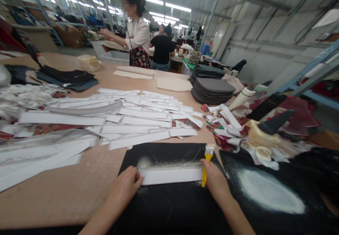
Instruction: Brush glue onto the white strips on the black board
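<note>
A white strip [172, 176] with a grey upper edge lies across a black sheet [169, 203] in front of me. My left hand [130, 181] pinches the strip's left end between thumb and fingers. At its right end is my right hand [212, 175], closed around a paintbrush [208, 161] with a yellow handle, pale bristles pointing up and away. The right thumb and fingertips also touch the strip's right end. Whitish residue and loose threads mark the black sheet above the strip.
Many white strips [137, 122] cover the table [66, 192] ahead and left. A second black sheet [267, 189] with a white smear lies right, below scraps and a yellowish block [259, 136]. Dark stacked panels [212, 90] stand beyond. Two people [139, 30] work at the back.
</note>
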Action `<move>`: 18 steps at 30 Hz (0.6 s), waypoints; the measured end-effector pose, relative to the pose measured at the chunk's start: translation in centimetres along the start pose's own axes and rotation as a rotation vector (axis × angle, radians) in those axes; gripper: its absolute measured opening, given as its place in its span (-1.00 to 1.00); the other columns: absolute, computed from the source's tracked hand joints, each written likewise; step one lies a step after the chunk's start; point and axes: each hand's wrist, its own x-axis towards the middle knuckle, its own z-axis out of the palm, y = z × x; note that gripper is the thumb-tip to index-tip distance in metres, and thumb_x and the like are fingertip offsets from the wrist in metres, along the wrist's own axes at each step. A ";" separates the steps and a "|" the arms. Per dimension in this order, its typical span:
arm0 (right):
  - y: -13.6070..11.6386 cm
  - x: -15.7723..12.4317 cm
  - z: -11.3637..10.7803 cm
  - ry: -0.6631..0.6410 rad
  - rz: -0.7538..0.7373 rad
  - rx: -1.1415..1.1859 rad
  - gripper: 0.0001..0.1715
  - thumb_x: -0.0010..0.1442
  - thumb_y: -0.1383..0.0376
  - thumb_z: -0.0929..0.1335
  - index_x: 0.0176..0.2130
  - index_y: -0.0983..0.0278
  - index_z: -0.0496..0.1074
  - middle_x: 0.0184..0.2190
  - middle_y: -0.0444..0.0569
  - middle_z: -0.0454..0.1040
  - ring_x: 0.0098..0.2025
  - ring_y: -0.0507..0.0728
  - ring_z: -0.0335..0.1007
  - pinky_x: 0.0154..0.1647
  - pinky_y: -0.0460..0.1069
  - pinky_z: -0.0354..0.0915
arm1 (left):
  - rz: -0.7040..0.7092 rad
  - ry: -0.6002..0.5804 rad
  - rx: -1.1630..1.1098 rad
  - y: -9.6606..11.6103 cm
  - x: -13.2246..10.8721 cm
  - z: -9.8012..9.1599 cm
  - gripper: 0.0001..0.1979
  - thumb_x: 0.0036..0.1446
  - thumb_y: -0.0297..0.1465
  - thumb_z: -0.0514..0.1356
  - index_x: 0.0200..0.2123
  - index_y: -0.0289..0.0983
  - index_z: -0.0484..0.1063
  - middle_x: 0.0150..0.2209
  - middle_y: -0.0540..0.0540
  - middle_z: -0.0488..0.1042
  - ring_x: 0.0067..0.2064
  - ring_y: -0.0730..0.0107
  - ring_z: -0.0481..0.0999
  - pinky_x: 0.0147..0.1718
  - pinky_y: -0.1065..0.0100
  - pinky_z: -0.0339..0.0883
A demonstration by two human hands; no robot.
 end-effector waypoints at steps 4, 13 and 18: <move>-2.4 0.0 -2.5 0.060 -0.034 0.022 -0.49 0.09 0.56 0.13 -0.07 0.24 0.40 -0.41 0.03 0.43 -0.34 0.17 0.39 -0.30 0.02 0.31 | 0.236 0.317 0.210 0.7 -1.1 0.9 -0.74 0.10 -0.51 0.03 -0.13 -0.27 0.37 -0.17 -0.15 0.40 -0.14 0.20 0.38 -0.22 0.27 0.22; -6.1 1.0 -3.8 -0.111 0.175 0.884 -0.67 0.14 0.14 0.23 -0.33 0.26 0.48 -0.40 -0.06 0.53 -0.33 0.10 0.46 -0.27 -0.07 0.33 | 0.721 0.635 0.285 0.4 -2.4 5.5 -0.53 -0.01 -0.66 -0.09 -0.06 -0.31 0.38 -0.09 -0.12 0.45 -0.09 0.24 0.39 -0.10 0.26 0.26; 1.7 0.3 -3.4 0.117 0.476 0.504 -0.59 0.07 0.11 0.20 -0.42 0.32 0.48 -0.54 0.06 0.46 -0.40 0.21 0.41 -0.32 0.04 0.28 | 0.741 0.685 0.276 0.1 -2.3 5.5 -0.51 -0.03 -0.66 -0.09 -0.06 -0.28 0.38 -0.07 -0.09 0.45 -0.08 0.28 0.40 -0.10 0.32 0.28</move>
